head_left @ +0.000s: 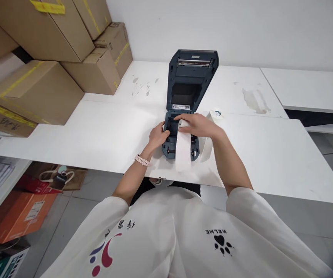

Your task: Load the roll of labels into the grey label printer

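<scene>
A dark blue-grey label printer (193,77) sits on the table with its lid raised, its inside facing me. My left hand (157,136) is closed on the left edge of the printer's base, thumb over the rim. Between the fingers of my right hand (198,124) is a small roll of white labels (183,122), held over the open base. Its loose strip (183,154) hangs across the printer's front towards me. Behind my right forearm stands another white label roll (217,114), partly hidden, with a strip trailing from it.
Cardboard boxes (36,90) with yellow tape are stacked at the left end of the white table (108,131). A white wall (241,31) rises behind. An orange box (21,214) lies low at the left, and a shelf (328,127) shows at the right.
</scene>
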A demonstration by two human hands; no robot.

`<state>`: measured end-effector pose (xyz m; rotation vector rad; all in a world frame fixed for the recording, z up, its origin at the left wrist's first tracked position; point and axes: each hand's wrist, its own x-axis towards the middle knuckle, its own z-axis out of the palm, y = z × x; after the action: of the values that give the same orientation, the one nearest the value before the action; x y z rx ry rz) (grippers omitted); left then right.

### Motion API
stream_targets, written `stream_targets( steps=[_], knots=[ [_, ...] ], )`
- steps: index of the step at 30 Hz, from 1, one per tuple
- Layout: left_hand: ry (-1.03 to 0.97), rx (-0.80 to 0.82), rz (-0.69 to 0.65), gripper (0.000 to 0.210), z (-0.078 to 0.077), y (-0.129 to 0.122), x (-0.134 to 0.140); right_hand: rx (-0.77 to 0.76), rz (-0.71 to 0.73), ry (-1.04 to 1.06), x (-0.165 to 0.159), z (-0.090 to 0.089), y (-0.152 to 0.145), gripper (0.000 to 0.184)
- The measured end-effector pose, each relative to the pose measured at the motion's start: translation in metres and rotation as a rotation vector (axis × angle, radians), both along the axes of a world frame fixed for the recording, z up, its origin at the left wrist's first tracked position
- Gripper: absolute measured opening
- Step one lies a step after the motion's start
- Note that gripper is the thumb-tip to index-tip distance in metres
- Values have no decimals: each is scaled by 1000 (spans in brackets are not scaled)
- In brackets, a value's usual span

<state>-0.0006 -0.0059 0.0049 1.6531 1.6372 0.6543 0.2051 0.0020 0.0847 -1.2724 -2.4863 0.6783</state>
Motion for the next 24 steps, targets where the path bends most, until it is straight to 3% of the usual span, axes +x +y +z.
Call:
stream_targets(
  steps=[3,5,11,15,19,24],
  knots=[
    [-39,4,12,60,-4,1,0,50,-57,-236,-27,-20,11,51],
    [-54,10,20,60,-6,1,1,95,-70,-275,-29,-30,4,54],
    [-122,-1,37,61,-4,-3,2,220,-53,-79,-8,-35,-65,38],
    [-157,-1,30,65,-5,-6,1,207,-92,65,-8,-52,-103,38],
    [-205,32,47,78,-8,-5,2,236,-179,131,-14,-68,-115,38],
    [-403,-34,-78,63,-9,-4,2,215,-188,40,-16,-61,-116,35]
  ],
)
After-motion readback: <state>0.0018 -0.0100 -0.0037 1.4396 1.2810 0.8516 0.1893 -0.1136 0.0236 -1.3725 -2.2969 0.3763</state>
